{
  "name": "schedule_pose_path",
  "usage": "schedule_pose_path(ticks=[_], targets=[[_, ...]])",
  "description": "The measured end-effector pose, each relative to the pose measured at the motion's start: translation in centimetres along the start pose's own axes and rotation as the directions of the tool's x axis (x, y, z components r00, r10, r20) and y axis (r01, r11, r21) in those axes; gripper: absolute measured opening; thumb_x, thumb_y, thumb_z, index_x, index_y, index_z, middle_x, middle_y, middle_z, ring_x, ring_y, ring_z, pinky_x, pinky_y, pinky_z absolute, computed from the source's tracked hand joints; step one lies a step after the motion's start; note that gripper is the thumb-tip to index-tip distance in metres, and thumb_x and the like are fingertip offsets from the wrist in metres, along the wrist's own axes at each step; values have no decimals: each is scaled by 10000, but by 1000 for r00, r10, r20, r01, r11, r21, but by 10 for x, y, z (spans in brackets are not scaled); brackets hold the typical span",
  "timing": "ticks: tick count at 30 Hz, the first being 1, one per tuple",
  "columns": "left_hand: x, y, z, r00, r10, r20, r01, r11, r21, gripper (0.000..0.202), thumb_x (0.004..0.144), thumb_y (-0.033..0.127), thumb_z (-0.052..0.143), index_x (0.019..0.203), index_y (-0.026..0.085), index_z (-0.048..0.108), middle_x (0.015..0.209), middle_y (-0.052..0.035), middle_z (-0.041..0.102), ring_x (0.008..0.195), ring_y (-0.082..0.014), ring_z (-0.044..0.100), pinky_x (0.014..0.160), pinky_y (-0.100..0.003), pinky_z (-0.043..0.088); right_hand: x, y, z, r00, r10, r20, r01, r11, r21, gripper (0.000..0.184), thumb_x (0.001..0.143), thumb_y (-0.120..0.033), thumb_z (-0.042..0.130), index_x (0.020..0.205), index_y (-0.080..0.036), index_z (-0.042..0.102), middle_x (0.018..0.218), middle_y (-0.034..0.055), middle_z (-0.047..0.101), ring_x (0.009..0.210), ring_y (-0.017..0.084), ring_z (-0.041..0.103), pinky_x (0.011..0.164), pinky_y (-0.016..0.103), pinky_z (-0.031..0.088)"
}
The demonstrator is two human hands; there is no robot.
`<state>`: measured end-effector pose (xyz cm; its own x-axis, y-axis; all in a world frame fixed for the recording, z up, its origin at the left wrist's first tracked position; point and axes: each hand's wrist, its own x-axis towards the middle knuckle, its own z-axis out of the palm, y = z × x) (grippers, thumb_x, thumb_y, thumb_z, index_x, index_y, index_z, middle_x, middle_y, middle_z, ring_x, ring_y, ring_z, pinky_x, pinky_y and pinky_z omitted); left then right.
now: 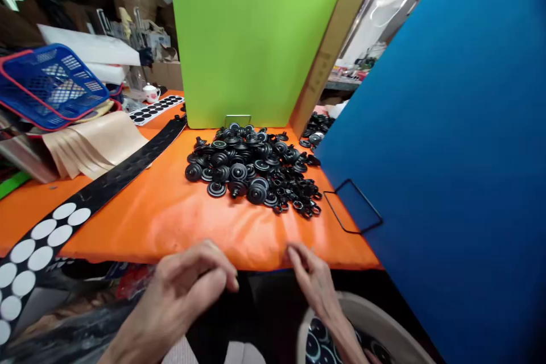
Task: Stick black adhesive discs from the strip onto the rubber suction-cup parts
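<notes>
The table cover (162, 227) is orange, the heaped parts (249, 159) black with grey rings, the rear panel (256, 40) lime green, the right panel (447, 142) deep blue. The long strip (128, 165) is black with paired white discs (60, 235); the small sheet (156, 110) is white with black spots, the basket (91, 94) blue with red trim.

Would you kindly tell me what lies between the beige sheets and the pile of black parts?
In the head view, a long black strip, then orange tabletop, lies between them.
</notes>
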<state>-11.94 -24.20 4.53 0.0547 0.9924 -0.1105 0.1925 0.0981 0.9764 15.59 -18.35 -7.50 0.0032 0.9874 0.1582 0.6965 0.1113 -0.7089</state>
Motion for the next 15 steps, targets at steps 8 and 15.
schedule_pose_path(ticks=[8,15], targets=[[123,-53,36,952,-28,-305,138,928,346,191,802,347,528,837,174,603,780,-45,643,786,-191,612,741,-297,455,106,42,-1,946,-236,-222,63,806,-589,360,892,-341,438,1091,-95,608,928,175,575,882,293,549,773,421,459],[189,-65,67,905,-5,-424,99,975,200,437,731,268,700,1107,209,485,1027,-96,621,1099,-284,564,932,-417,405,115,51,4,935,-308,-176,103,709,-698,271,919,-251,414,952,-113,645,912,165,592,870,288,502,753,400,380]])
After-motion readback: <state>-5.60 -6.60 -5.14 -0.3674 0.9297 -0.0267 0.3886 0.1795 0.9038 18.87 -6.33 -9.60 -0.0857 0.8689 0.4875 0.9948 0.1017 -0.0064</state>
